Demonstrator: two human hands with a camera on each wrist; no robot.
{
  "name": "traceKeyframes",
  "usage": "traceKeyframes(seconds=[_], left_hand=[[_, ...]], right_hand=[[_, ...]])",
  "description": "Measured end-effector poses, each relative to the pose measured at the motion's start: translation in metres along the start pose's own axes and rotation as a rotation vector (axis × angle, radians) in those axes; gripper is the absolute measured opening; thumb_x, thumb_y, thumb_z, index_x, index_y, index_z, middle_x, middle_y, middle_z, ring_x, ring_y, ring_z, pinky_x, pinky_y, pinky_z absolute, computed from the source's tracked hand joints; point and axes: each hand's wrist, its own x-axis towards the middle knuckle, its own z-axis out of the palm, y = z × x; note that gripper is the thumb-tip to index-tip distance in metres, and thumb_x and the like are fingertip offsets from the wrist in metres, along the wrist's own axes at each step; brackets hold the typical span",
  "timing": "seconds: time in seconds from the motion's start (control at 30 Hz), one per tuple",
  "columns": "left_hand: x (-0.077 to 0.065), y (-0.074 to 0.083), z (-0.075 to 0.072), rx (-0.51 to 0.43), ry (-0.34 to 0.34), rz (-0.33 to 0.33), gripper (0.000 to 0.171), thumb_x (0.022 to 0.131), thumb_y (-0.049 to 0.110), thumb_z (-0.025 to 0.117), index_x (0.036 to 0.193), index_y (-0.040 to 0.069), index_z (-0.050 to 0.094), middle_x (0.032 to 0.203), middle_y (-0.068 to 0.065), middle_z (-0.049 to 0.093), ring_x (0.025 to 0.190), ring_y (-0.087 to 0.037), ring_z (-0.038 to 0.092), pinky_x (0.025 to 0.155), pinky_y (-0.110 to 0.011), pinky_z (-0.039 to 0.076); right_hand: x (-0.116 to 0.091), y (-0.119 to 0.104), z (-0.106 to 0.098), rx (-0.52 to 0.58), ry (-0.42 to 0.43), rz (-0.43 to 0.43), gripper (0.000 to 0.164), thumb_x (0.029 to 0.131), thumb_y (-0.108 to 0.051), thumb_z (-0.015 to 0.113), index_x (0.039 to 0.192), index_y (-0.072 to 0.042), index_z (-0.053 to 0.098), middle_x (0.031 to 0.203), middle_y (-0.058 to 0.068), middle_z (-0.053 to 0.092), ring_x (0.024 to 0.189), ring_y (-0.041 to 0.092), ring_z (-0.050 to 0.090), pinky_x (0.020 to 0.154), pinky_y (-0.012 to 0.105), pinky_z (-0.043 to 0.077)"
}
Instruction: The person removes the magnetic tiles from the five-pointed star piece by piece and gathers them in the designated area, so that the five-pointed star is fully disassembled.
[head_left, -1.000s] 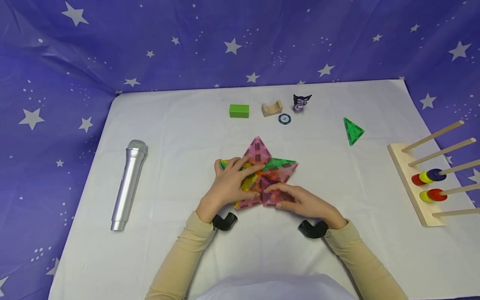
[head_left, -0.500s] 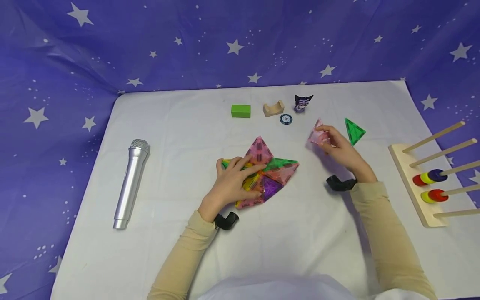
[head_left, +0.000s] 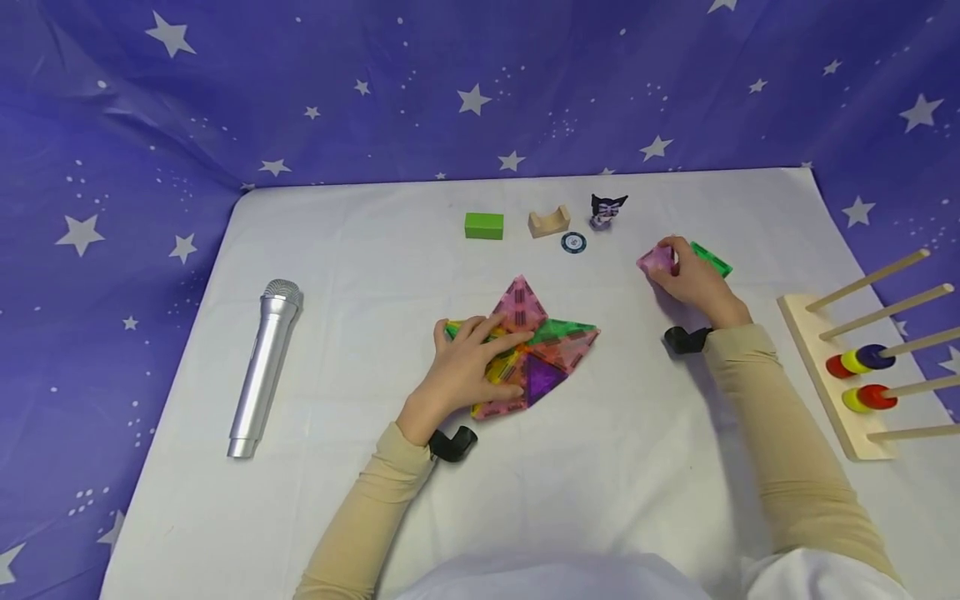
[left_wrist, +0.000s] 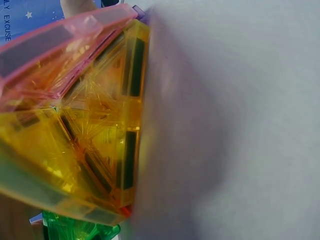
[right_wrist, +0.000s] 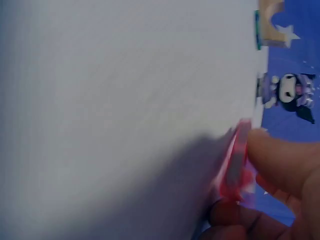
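My left hand (head_left: 461, 367) rests on a star-like build of see-through magnetic tiles (head_left: 546, 377), its fingers spread across the left part. Pink, green, orange, yellow and purple triangles show in the build; the left wrist view has its yellow and pink tiles (left_wrist: 102, 145) close up. Farther right and back, my right hand (head_left: 697, 279) pinches a pink triangular magnetic tile (head_left: 656, 260) between thumb and fingers. In the right wrist view that pink tile (right_wrist: 235, 165) appears tilted and partly blurred. Just beyond the right hand lies a green triangular tile (head_left: 712, 260), partly covered by the hand.
Along the back are a green block (head_left: 483, 226), a notched wooden block (head_left: 550, 222), a round chip (head_left: 573, 242) and a small figurine (head_left: 606, 212). A silver microphone (head_left: 264, 367) lies left. On the right stands a wooden peg rack (head_left: 817, 358) with coloured rings.
My right hand has lifted a pink tile off the build's near right side and carried it right and back, close to the green tile. The left hand has stayed on the build.
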Motion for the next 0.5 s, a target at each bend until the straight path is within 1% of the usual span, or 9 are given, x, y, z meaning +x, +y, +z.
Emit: traceKeyframes(seconds=[0.07, 0.13, 0.2, 0.23, 0.3, 0.37, 0.5], left_hand=[[0.0, 0.0, 0.0, 0.004, 0.002, 0.0, 0.072, 0.072, 0.061, 0.063, 0.136, 0.042, 0.037, 0.145, -0.002, 0.027, 0.126, -0.027, 0.026, 0.092, -0.063, 0.007], [0.0, 0.0, 0.001, 0.008, 0.002, 0.0, 0.072, 0.072, 0.062, 0.063, 0.136, 0.042, 0.037, 0.145, -0.002, 0.027, 0.126, -0.026, 0.026, 0.092, -0.062, 0.007], [0.0, 0.0, 0.001, 0.006, 0.003, 0.003, 0.072, 0.072, 0.061, 0.063, 0.136, 0.041, 0.037, 0.145, -0.002, 0.026, 0.126, -0.026, 0.026, 0.092, -0.062, 0.007], [0.0, 0.0, 0.0, 0.005, 0.003, 0.005, 0.072, 0.072, 0.061, 0.063, 0.136, 0.041, 0.037, 0.145, -0.002, 0.026, 0.126, -0.027, 0.026, 0.092, -0.062, 0.007], [0.001, 0.0, 0.001, 0.004, 0.001, 0.01, 0.073, 0.072, 0.061, 0.062, 0.137, 0.041, 0.036, 0.145, -0.003, 0.026, 0.126, -0.027, 0.026, 0.091, -0.062, 0.008], [0.001, -0.001, 0.001, 0.004, 0.001, 0.015, 0.073, 0.072, 0.061, 0.062, 0.137, 0.04, 0.036, 0.145, -0.003, 0.026, 0.126, -0.027, 0.026, 0.091, -0.061, 0.008], [0.0, -0.001, 0.0, 0.014, 0.004, 0.019, 0.074, 0.073, 0.062, 0.061, 0.138, 0.04, 0.035, 0.145, -0.004, 0.026, 0.125, -0.027, 0.027, 0.091, -0.061, 0.009]], right_hand=[[-0.002, 0.0, 0.0, -0.05, 0.016, -0.007, 0.053, 0.091, -0.03, 0.049, 0.132, -0.004, 0.029, 0.094, 0.023, 0.045, 0.077, 0.035, 0.045, 0.063, 0.044, 0.036], [-0.005, -0.002, 0.0, -0.058, 0.048, -0.022, 0.052, 0.091, -0.031, 0.05, 0.131, -0.005, 0.031, 0.091, 0.022, 0.048, 0.073, 0.033, 0.046, 0.06, 0.042, 0.037], [-0.011, -0.007, 0.002, -0.017, 0.084, -0.05, 0.049, 0.091, -0.031, 0.051, 0.13, -0.006, 0.035, 0.088, 0.02, 0.05, 0.07, 0.029, 0.047, 0.057, 0.038, 0.037], [-0.016, -0.011, 0.004, 0.015, 0.094, -0.079, 0.047, 0.092, -0.03, 0.051, 0.129, -0.006, 0.038, 0.088, 0.019, 0.052, 0.069, 0.028, 0.048, 0.056, 0.036, 0.037], [-0.028, -0.024, 0.008, 0.086, 0.088, -0.142, 0.043, 0.091, -0.028, 0.053, 0.127, -0.008, 0.042, 0.086, 0.016, 0.055, 0.067, 0.024, 0.049, 0.055, 0.032, 0.037], [-0.043, -0.04, 0.015, 0.142, 0.047, -0.236, 0.039, 0.091, -0.024, 0.055, 0.126, -0.01, 0.045, 0.084, 0.012, 0.058, 0.066, 0.023, 0.052, 0.055, 0.031, 0.039], [-0.078, -0.072, 0.04, 0.213, -0.101, -0.459, 0.038, 0.091, -0.016, 0.057, 0.127, -0.011, 0.047, 0.085, 0.005, 0.059, 0.064, 0.02, 0.056, 0.055, 0.03, 0.043]])
